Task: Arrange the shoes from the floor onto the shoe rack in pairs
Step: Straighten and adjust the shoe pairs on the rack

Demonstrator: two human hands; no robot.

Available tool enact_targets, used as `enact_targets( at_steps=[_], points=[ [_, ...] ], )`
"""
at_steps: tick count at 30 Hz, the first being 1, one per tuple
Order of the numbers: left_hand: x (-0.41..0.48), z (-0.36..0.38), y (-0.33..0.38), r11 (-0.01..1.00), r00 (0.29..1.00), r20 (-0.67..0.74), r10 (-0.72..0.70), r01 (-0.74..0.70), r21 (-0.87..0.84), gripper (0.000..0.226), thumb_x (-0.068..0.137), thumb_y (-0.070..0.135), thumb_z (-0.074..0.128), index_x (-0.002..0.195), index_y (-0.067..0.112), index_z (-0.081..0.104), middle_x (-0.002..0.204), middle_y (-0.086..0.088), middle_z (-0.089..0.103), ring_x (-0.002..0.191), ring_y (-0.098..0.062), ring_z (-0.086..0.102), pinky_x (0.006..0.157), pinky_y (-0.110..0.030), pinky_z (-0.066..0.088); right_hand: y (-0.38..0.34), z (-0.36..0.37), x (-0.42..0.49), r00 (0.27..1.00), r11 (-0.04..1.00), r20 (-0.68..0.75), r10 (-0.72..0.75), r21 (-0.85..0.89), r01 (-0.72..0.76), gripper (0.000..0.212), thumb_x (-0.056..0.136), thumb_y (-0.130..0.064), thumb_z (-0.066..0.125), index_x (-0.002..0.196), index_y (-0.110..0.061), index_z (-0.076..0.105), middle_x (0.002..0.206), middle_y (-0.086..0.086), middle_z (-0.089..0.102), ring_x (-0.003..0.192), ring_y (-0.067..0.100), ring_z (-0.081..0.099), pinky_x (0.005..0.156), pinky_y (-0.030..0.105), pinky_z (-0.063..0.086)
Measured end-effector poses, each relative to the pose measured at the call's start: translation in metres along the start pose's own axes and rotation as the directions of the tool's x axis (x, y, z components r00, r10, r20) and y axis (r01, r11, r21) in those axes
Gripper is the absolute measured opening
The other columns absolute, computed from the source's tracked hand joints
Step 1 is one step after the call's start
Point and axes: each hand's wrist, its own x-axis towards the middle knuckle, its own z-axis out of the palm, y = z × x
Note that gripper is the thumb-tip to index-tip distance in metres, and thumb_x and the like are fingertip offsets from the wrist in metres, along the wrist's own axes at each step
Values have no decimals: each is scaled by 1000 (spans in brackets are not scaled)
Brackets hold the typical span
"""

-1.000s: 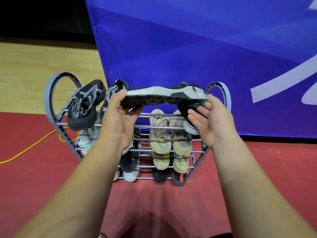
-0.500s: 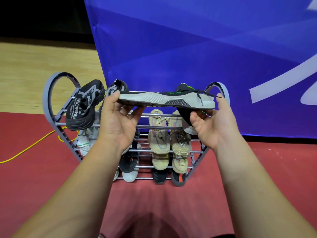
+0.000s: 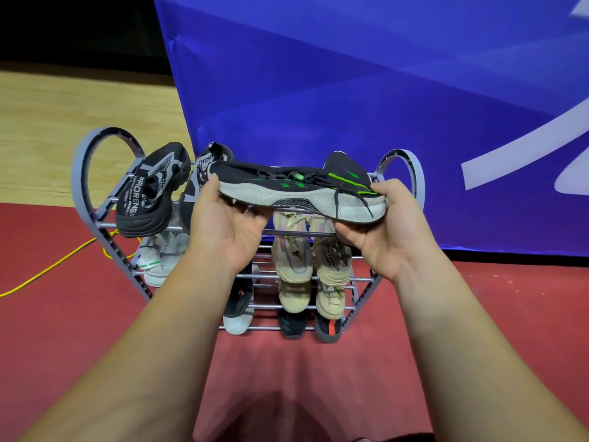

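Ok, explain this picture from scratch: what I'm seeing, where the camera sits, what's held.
No machine here: these are a person's two bare hands, filmed by one camera worn on the head, looking forward and down. The left hand and right hand each grip one end of a black sneaker with green marks, held sideways by the top of the grey shoe rack. The rack stands on a red floor before a blue banner and carries several shoes, among them beige shoes.
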Motion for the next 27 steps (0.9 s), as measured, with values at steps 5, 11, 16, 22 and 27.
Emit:
enact_targets(
  at_steps=[5, 11, 16, 22, 27],
  points=[
    [-4, 7, -8, 972, 997, 7, -80, 76, 220, 26, 101, 16, 54, 121, 3, 62, 128, -20, 65, 113, -39, 67, 99, -50, 53, 13, 19, -2, 997, 995, 32, -66, 81, 64, 31, 94, -12, 50, 121, -4, 64, 103, 19, 74, 95, 36, 74, 73, 47, 62],
    [-15, 9, -22, 776, 990, 130, -52, -41, 629, 23, 95, 3, 60, 114, 16, 63, 102, -6, 77, 97, -24, 72, 95, -38, 57, 45, 42, 8, 994, 991, 24, -108, 78, 106, 36, 90, 4, 58, 124, -5, 50, 106, 27, 66, 105, 45, 69, 90, 62, 56],
    [-14, 1, -24, 553, 981, 193, -36, -141, 821, 36, 83, 17, 67, 119, 18, 66, 116, -7, 74, 115, -27, 67, 108, -51, 46, 76, 58, 16, 998, 981, -38, -55, 183, 61, 58, 90, 2, 66, 141, -6, 41, 127, 33, 63, 109, 43, 70, 95, 64, 54],
    [-13, -5, -18, 295, 982, 188, -7, -178, 939, 51, 69, 38, 66, 120, 39, 63, 112, 14, 74, 110, -10, 67, 105, -44, 47, 98, 63, 14, 998, 999, -53, -15, 37, 17, 30, 95, -6, 65, 125, -6, 59, 115, 20, 74, 97, 31, 74, 89, 45, 57],
    [-17, -6, -15, 79, 974, 227, 4, -226, 971, 58, 83, 33, 70, 136, 41, 47, 108, 29, 69, 102, 3, 63, 90, -24, 46, 102, 57, 18, 995, 987, -101, -3, -159, -13, 32, 88, -16, 71, 118, -9, 64, 104, 14, 77, 87, 23, 69, 79, 38, 56]
  ],
)
